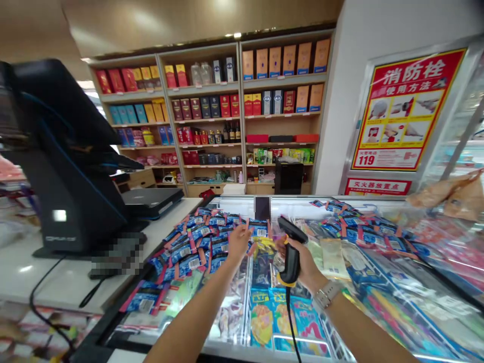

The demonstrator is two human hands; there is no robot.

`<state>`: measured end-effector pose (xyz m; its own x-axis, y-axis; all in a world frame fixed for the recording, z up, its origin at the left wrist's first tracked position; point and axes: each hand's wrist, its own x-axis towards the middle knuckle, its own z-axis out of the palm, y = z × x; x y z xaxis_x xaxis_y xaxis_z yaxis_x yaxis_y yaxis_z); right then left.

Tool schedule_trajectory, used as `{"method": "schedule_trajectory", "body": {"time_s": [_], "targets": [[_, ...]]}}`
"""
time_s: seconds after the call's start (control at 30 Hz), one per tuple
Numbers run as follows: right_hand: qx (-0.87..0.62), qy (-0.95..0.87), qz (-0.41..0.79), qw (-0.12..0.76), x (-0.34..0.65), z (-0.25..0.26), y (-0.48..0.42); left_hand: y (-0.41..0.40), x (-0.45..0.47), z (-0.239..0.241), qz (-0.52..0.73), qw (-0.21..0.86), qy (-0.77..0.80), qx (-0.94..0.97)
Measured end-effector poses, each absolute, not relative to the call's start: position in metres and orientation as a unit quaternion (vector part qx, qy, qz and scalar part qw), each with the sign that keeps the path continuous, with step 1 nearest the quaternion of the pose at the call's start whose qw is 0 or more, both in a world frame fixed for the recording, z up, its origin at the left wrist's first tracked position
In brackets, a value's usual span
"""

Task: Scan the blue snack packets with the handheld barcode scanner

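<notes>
Over the glass-topped freezer, my left hand point(238, 244) is closed on the edge of a small blue-and-pink packet point(259, 230), whose white barcode faces me. My right hand point(305, 263) wraps round the grip of a black-and-yellow barcode scanner point(292, 261). The scanner's head is just right of the packet, and its black cable point(290, 317) hangs toward me. Many similar blue packets point(189, 249) lie in a spread pile left of my left hand. Another pile of blue packets point(353, 222) sits on the glass to the right.
A black checkout terminal point(71, 166) stands on the white counter point(22, 272) at left. Bagged frozen goods point(260, 322) show through the freezer's glass. Behind it rise shelves point(206, 121) of boxed goods. A red fire-hydrant sign point(408, 111) hangs on the right wall.
</notes>
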<state>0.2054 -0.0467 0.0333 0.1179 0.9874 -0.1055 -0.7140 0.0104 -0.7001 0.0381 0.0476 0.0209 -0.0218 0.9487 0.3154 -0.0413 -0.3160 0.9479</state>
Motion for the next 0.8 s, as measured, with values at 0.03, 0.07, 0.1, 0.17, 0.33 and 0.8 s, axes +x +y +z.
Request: {"method": "schedule_trajectory", "body": {"time_s": [0.03,0.07,0.1,0.17,0.33,0.8], "targets": [[-0.288,-0.195,0.657,0.669,0.189,0.037,-0.043,0.044,0.012,0.027,0.591,0.374,0.42,0.578],[-0.26,-0.177,0.683,0.66,0.17,0.041,-0.039,0.041,-0.014,0.033,0.592,0.322,0.438,0.595],[-0.233,-0.163,0.706,0.648,0.15,0.045,-0.034,0.037,-0.039,0.038,0.59,0.265,0.462,0.607],[-0.182,-0.15,0.743,0.626,0.109,0.05,-0.022,0.029,-0.082,0.043,0.565,0.133,0.519,0.627],[-0.164,-0.133,0.768,0.604,0.027,0.038,0.007,0.017,-0.127,0.027,0.381,-0.088,0.574,0.719],[-0.206,-0.14,0.678,0.691,0.143,0.028,0.002,0.016,-0.075,0.042,0.387,-0.113,0.465,0.788]]}}
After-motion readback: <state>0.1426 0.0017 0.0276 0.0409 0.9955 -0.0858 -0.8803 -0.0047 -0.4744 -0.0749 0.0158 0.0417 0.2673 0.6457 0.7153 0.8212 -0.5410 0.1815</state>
